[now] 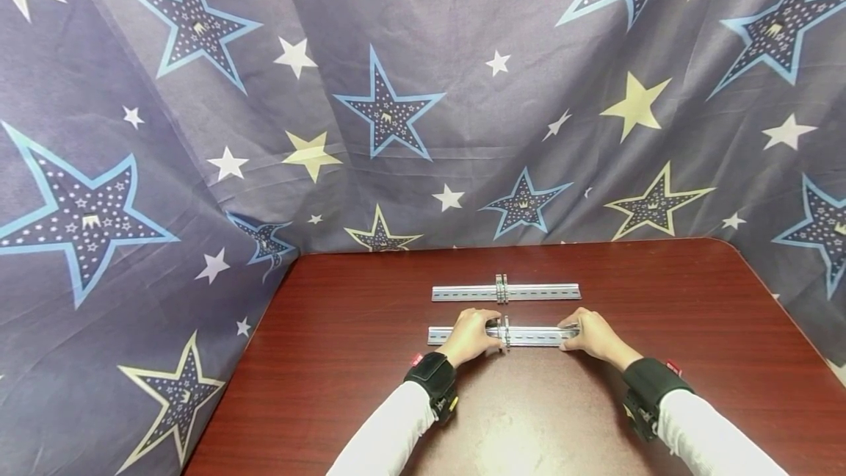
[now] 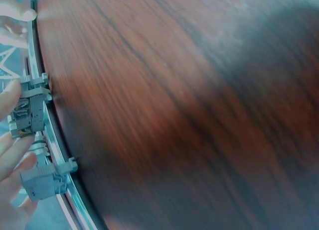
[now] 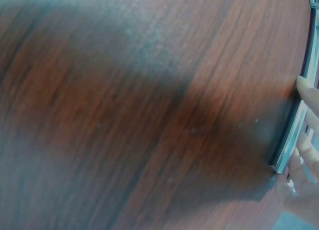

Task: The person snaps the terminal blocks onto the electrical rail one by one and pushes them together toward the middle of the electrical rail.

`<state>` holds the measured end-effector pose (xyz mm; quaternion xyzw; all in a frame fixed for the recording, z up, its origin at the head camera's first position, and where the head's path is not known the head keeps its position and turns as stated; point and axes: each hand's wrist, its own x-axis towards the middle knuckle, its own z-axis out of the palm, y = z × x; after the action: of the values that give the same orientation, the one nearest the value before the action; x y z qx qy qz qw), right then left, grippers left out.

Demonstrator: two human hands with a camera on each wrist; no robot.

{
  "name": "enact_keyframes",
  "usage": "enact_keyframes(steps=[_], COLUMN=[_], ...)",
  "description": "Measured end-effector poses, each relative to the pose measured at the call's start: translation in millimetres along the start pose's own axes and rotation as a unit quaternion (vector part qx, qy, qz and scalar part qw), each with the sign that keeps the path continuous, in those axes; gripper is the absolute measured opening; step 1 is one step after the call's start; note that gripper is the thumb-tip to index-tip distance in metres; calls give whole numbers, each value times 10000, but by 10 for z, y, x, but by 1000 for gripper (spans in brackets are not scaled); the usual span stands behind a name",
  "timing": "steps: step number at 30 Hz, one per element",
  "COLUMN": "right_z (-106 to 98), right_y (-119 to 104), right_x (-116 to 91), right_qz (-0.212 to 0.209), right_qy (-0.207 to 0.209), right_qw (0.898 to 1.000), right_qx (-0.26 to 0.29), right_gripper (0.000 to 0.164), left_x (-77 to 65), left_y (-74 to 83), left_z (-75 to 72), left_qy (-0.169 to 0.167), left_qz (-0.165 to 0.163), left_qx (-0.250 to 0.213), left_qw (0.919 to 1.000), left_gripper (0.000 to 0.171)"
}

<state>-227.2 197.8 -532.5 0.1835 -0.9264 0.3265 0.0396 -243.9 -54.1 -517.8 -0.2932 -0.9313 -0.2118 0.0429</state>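
Observation:
A slotted metal DIN rail [image 1: 535, 336] lies crosswise on the table in front of me. My left hand [image 1: 471, 336] pinches a grey terminal block [image 2: 32, 110] on this rail, thumb on one side and fingers on the other. A second grey block [image 2: 45, 182] sits on the rail a short gap away, beside those fingers. With its thumb at the near edge and fingers at the far edge, my right hand [image 1: 590, 333] grips the rail's right end. The left hand covers part of the rail in the head view.
Farther back, another DIN rail [image 1: 463, 293] lies parallel, with slim terminal blocks [image 1: 501, 289] standing together at its middle. Both rails are on a reddish-brown wooden table [image 1: 357, 388]. A grey star-patterned cloth [image 1: 463, 123] hangs behind the table and along its left side.

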Motion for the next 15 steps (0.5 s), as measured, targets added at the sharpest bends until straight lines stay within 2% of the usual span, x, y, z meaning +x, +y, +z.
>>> enact_keyframes(steps=[8,15], right_z=[8,4], right_y=[6,22], right_x=[18,16], right_qz=[114,121], right_qy=[-70,-96], right_qw=[9999,9998], right_qx=[68,108], right_gripper=[30,30], left_x=[24,33], left_y=[47,60], left_z=[29,37], left_qy=[18,-104], left_qz=[64,-36], left_qx=[5,34], left_qw=[10000,9999], left_gripper=[49,56])
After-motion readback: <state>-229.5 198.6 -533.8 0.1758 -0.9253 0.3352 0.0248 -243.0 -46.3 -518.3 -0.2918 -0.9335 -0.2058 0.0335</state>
